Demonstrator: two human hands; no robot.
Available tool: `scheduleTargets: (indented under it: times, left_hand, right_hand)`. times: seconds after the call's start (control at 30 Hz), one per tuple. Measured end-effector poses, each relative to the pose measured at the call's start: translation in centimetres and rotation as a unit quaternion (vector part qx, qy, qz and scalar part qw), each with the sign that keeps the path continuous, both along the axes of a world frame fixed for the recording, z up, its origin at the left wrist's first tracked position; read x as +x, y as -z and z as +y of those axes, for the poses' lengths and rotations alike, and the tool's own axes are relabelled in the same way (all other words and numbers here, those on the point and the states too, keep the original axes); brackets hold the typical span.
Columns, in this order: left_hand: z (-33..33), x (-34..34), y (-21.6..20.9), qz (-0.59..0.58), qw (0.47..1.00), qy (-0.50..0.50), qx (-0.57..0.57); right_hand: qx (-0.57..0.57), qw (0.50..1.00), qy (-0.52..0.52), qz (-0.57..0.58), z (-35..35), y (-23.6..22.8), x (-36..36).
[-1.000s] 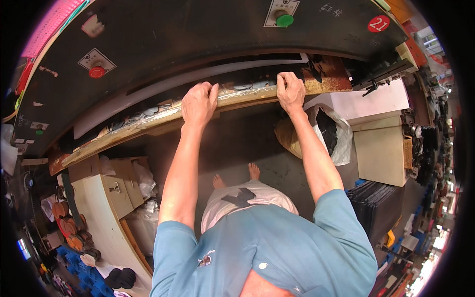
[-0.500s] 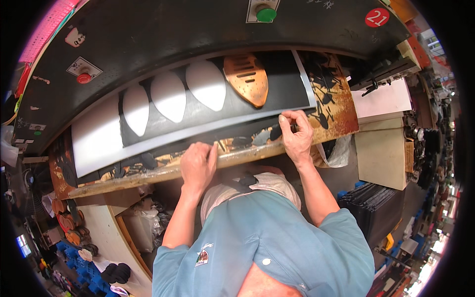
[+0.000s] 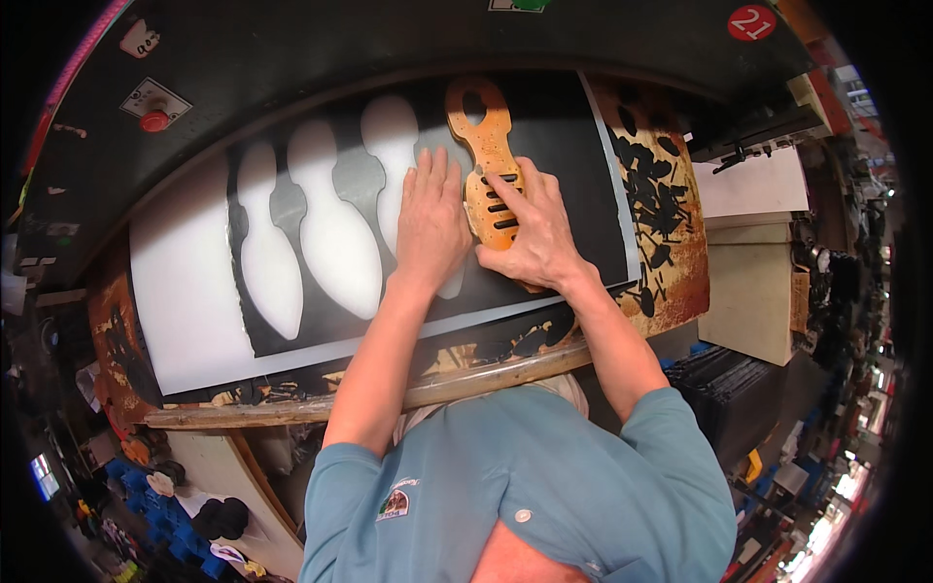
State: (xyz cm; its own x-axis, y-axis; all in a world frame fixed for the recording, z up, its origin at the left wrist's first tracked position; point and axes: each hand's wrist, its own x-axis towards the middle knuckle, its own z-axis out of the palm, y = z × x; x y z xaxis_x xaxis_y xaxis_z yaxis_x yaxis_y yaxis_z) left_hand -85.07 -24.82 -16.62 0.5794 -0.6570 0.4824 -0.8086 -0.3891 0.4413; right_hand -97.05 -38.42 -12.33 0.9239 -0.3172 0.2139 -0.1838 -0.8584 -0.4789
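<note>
Appears more than halfway along, with three white sole-shaped openings (image 3: 335, 228) already cut in the black sheet (image 3: 569, 165) on the desk (image 3: 680, 303) and a plain strip at right uncut. Grasps an orange block (image 3: 489, 155), waisted, dotted and slotted, on the sheet with the right hand (image 3: 539, 228); rests the left hand (image 3: 431, 225) open and flat just left of it.

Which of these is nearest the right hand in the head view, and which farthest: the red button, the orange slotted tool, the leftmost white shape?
From the right hand:
1. Orange slotted tool: right under its fingers.
2. Leftmost white shape: off to the left, on the dark sheet.
3. Red button: farther left and up, on the dark panel.
</note>
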Motion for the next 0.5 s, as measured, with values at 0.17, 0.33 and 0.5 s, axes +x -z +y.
scheduleTargets:
  times: [0.17, 0.33, 0.5]
  left_hand:
    - [0.3, 0.3, 1.3, 0.035, 0.998, 0.021, 0.038]
    - [0.3, -1.6, -2.0, 0.157, 0.986, 0.043, 0.045]
    - [0.1, -8.0, -3.4, 0.472, 0.837, 0.258, -0.102]
  right_hand:
    - [0.423, 0.901, -0.044, -0.080, -4.4, -1.7, -2.1]
    - [0.623, 0.771, -0.010, -0.133, -4.0, -2.2, -4.3]
    - [0.651, 0.739, 0.009, -0.176, -1.7, -0.9, -4.4]
